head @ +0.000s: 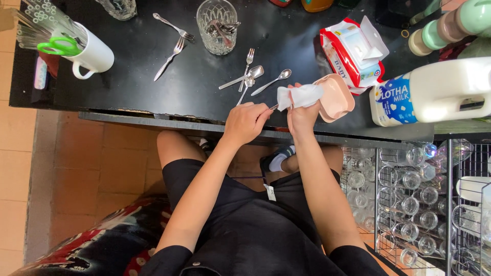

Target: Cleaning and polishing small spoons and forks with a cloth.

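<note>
My left hand (246, 121) grips the handle of a piece of metal cutlery (274, 107) at the black table's near edge. My right hand (302, 113) pinches a white wipe (299, 95) wrapped around the cutlery's other end, which is hidden inside it. Just beyond the hands lie two spoons (272, 81) and a fork (247, 65) on the table (153, 87). A clear patterned glass (217, 20) farther back holds several more pieces of cutlery.
A pink lid (337, 96) and an open red-and-white wipes pack (353, 51) sit right of my hands. A white milk jug (434, 92) lies at the right. A white mug (89, 51) with straws and green scissors stands left. Two forks (171, 43) lie behind. Glasses fill a wire rack (409, 199) below.
</note>
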